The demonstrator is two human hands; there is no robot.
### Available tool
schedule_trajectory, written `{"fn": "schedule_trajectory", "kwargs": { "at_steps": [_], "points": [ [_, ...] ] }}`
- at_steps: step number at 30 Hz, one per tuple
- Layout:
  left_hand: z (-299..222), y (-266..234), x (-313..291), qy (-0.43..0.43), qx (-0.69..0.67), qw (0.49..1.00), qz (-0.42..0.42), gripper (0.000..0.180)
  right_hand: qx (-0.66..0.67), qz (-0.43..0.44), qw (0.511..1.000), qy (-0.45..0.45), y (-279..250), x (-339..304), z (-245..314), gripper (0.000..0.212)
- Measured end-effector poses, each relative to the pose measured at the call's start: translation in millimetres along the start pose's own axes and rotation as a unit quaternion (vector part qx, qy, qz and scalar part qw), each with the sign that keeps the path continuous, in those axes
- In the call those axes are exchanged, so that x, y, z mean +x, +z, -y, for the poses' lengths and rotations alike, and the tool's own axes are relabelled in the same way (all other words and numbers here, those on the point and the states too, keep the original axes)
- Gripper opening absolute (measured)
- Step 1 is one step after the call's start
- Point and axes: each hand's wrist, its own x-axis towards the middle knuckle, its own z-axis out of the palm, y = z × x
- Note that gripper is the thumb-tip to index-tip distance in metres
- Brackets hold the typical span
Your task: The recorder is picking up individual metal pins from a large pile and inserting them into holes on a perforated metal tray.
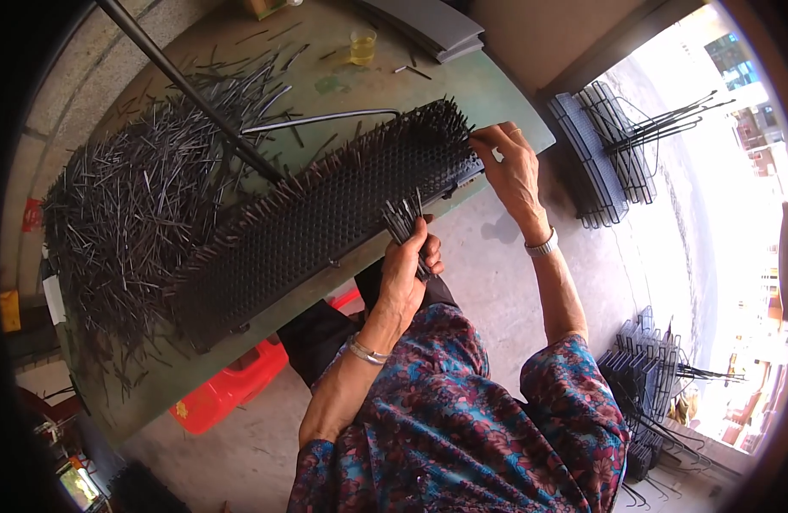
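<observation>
A long dark perforated rack (300,227) lies slantwise across the green table. Thin dark rods stand upright in its holes along the far edge and crowd densely at its right end. My left hand (404,269) is closed round a bundle of short dark rods (401,221), held just over the rack's near edge. At the right end, my right hand (512,167) has thumb and fingers pinched together beside the standing rods; whatever lies between the fingertips is too small to make out. A big loose pile of the same rods (146,197) covers the table to the left.
A dark pole (185,90) slants down behind the rack, and a bent metal rod (326,117) reaches over it. On the table (133,398) stand a cup of yellow liquid (362,47) and grey sheets (432,26). Below is a red stool (232,389); wire-hooked racks (586,158) stand right.
</observation>
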Motion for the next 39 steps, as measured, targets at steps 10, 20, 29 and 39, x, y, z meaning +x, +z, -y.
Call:
{"fn": "schedule_trajectory", "kwargs": {
  "at_steps": [10, 20, 29, 39],
  "points": [
    [-1, 4, -5, 0.018, 0.013, 1.000, 0.003, 0.027, -0.068, -0.012, 0.997, 0.045, 3, 2, -2, 0.011],
    [-5, 8, -10, 0.029, 0.045, 0.998, -0.032, 0.030, -0.099, -0.030, 0.995, 0.003, 12, -4, 5, 0.011],
    [-2, 5, -10, 0.030, 0.027, 0.999, -0.002, 0.030, -0.145, -0.066, 0.987, -0.022, 12, -13, 11, 0.016],
    [-2, 8, -11, 0.050, 0.040, 0.998, -0.009, 0.028, -0.089, -0.081, 0.992, 0.043, 13, -17, 3, 0.014]
  ]
}}
